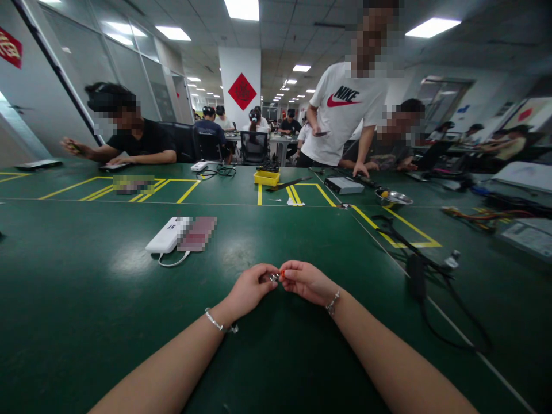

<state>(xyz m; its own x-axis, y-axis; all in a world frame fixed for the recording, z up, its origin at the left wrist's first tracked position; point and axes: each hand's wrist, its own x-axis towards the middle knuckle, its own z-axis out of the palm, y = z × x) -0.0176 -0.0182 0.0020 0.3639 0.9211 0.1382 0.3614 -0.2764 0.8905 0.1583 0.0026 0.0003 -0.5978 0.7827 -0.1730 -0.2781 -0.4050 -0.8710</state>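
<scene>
My left hand (250, 287) and my right hand (304, 280) meet fingertip to fingertip just above the green table (86, 299), near its front middle. Both hands are pinched. Between the fingertips sits a tiny part (278, 276), metallic on the left side and orange on the right; it is too small to name. Each wrist wears a thin bracelet.
A white power bank (166, 237) with a cable lies to the far left of my hands. A black cable (425, 287) runs along the right. Farther back are a yellow tray (266, 177), a grey box (344, 184) and a metal bowl (393, 198). Several people sit or stand beyond.
</scene>
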